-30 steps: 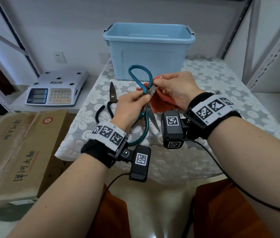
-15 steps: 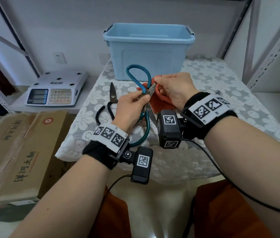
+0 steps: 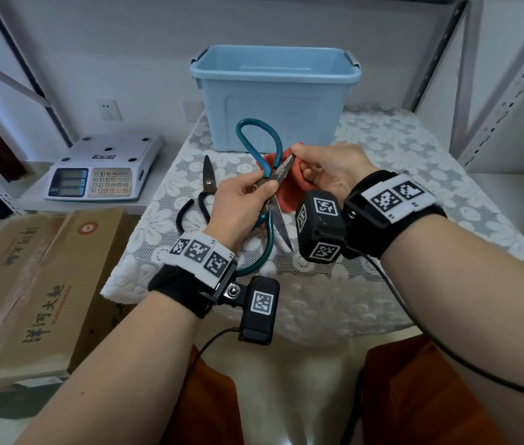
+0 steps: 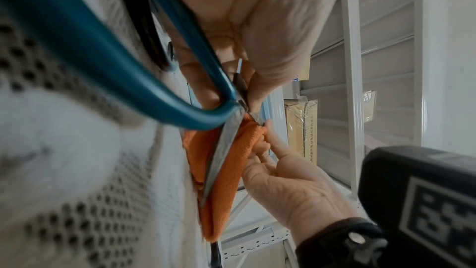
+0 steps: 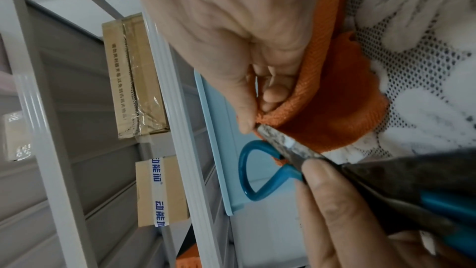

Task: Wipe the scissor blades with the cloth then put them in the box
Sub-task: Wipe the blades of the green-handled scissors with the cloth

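Teal-handled scissors (image 3: 268, 184) are held spread wide above the lace-covered table (image 3: 382, 284). My left hand (image 3: 241, 200) grips them at the pivot, one blade pointing up-right and the other down (image 3: 281, 226). My right hand (image 3: 328, 168) pinches an orange cloth (image 3: 289, 191) around the tip of the upper blade (image 5: 285, 144). In the left wrist view the cloth (image 4: 226, 170) hangs behind the lower blade (image 4: 221, 156). The light blue box (image 3: 275, 94) stands open at the back of the table, just behind the raised teal handle loop.
A second pair of scissors with black handles (image 3: 204, 194) lies on the table left of my left hand. A digital scale (image 3: 103, 167) sits on a low shelf to the left, above a cardboard box (image 3: 29, 284). Metal shelf posts (image 3: 508, 85) stand to the right.
My right hand has slid the cloth outward along the upper blade to its tip. The scissors have tilted slightly, and my left hand's grip is unchanged.
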